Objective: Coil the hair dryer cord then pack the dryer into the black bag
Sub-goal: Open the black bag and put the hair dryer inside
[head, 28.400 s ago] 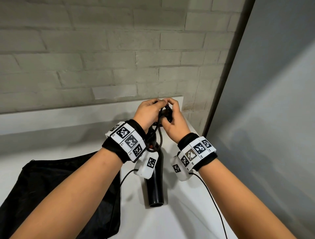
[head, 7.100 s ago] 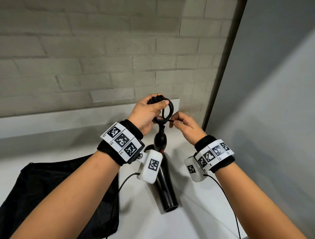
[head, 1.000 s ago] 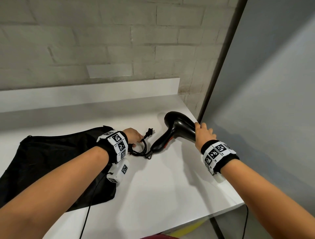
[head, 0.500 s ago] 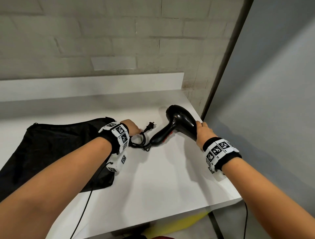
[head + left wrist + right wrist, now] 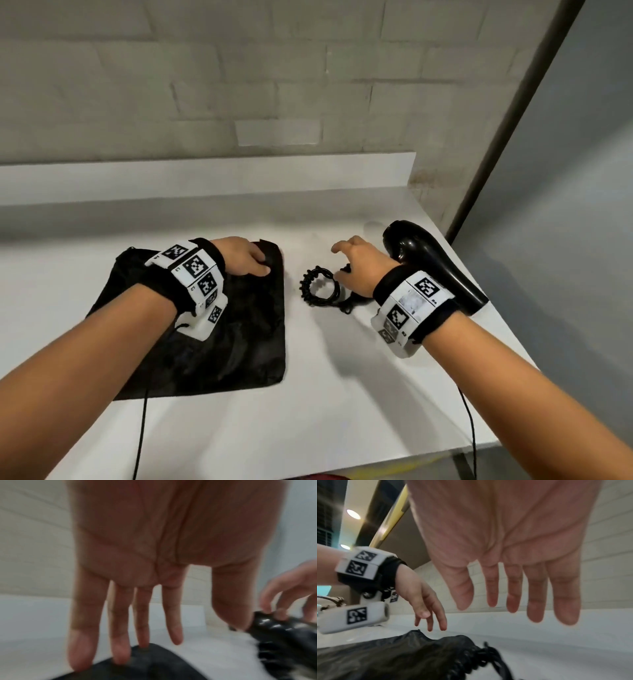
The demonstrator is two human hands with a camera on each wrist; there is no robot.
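Note:
The black hair dryer (image 5: 428,260) lies on the white table (image 5: 342,394) at the right, its handle hidden behind my right wrist. Its coiled cord (image 5: 320,286) rests just left of it; the right wrist view shows the cord (image 5: 479,660) below my palm. My right hand (image 5: 342,260) hovers over the coil with straight, spread fingers (image 5: 536,608) and holds nothing. The flat black bag (image 5: 222,325) lies to the left. My left hand (image 5: 255,265) rests on its upper right corner, straight fingertips (image 5: 120,655) touching the fabric (image 5: 154,666).
A brick wall and a raised white ledge (image 5: 205,178) run along the back of the table. A grey partition (image 5: 565,205) stands close on the right. The table's right edge (image 5: 496,308) is near the dryer's nozzle. Thin sensor cables (image 5: 140,428) hang from my wrists.
My left hand has left the cord and moved left onto the bag's corner. My right hand has let go of the dryer's barrel and moved left over the coil.

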